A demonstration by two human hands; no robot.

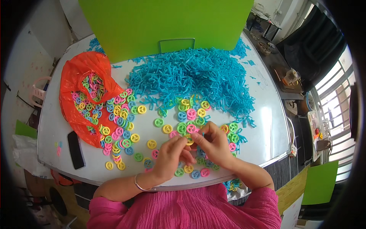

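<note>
Together, both hands meet over the near middle of the white glossy bench (pixel 263 126). The left hand (pixel 169 154) has its fingers curled in toward the right hand (pixel 213 144), and between their fingertips sits a small yellow plastic wheel-shaped disc (pixel 189 139), pinched from both sides; the right hand also seems to hold a thin blue piece against it, though that part is too small to be sure of. A slim silver metal bangle (pixel 139 185) circles the left wrist, and crinkled pink fabric sleeves (pixel 190 210) fill the lower edge.

Around the hands lies a loose scatter of flat round plastic discs (pixel 126 131) in yellow, green, pink and blue, each pierced with spoke-like openings, smooth and hard-looking. Many more spill from a crumpled orange plastic bag (pixel 80 76) lying open at the left of the bench. Behind the hands rises a broad, tangled heap of short bright-blue plastic sticks (pixel 190 78), bristly in texture. A black smartphone (pixel 76 149) lies flat near the left front edge, just below the bag.

At the far side stands a large lime-green plastic crate (pixel 164 23) with a thin wire handle (pixel 177 39). Beyond the bench, to the right, are a dark cluttered table (pixel 274 49), barred windows (pixel 335 99) letting in daylight, and a green panel (pixel 319 182).
</note>
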